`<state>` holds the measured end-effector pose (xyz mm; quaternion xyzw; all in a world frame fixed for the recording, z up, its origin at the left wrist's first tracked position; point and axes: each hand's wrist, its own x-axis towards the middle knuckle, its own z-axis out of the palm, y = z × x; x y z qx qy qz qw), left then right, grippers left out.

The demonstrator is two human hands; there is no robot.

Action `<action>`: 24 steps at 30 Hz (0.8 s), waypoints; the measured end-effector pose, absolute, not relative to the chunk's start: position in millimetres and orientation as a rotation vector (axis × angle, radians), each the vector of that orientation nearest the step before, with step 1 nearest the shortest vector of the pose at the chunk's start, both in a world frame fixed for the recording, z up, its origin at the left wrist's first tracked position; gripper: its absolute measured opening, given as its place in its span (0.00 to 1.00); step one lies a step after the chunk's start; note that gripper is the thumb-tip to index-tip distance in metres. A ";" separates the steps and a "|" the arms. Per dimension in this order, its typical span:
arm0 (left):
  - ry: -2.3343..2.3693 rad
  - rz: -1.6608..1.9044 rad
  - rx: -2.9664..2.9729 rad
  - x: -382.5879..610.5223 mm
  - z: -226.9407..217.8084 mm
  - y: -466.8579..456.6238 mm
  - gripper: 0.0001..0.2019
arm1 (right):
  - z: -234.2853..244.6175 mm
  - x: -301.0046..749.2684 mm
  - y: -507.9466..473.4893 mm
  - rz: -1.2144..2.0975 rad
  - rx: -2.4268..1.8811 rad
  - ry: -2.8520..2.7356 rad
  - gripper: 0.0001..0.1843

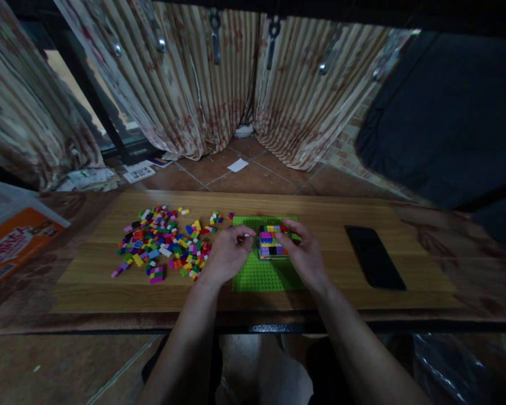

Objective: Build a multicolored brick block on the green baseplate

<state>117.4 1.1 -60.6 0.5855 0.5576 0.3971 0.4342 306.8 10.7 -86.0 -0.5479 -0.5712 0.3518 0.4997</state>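
Note:
A block built of multicoloured toy bricks (273,243) stands on a green studded baseplate (253,275). My right hand (307,254) is closed around the right side of that block, its thumb over the top and the index finger at the far corner. Just left of the block, my left hand (231,252) hovers above the baseplate with thumb and fingers pinched together. A small pale spot shows at those fingertips, too little to name. Loose toy bricks (160,239) of many colours lie in a spread heap to the left, some close to my left wrist.
A black phone-like slab (375,257) lies on the wooden tabletop (341,292) at the right. An orange-labelled plastic container (19,242) stands at the far left. Beyond the table, striped curtains (219,84) hang above a tiled floor with papers (238,165).

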 end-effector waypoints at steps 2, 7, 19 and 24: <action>1.397 0.980 1.463 117.6 -60.8 1.1 0.08 | -87.0 302.0 11.3 0.890 -1.368 -1.334 0.26; 1.384 0.998 1.448 117.1 -62.1 0.8 0.07 | -80.6 292.2 8.3 0.949 -1.353 -1.254 0.26; 1.183 1.057 1.123 126.8 -40.5 -4.5 0.08 | -76.9 291.2 1.4 0.756 -1.297 -1.316 0.21; 1.029 1.105 1.108 127.6 -34.7 -6.3 0.09 | -56.6 290.0 -9.8 0.442 -1.154 -1.579 0.11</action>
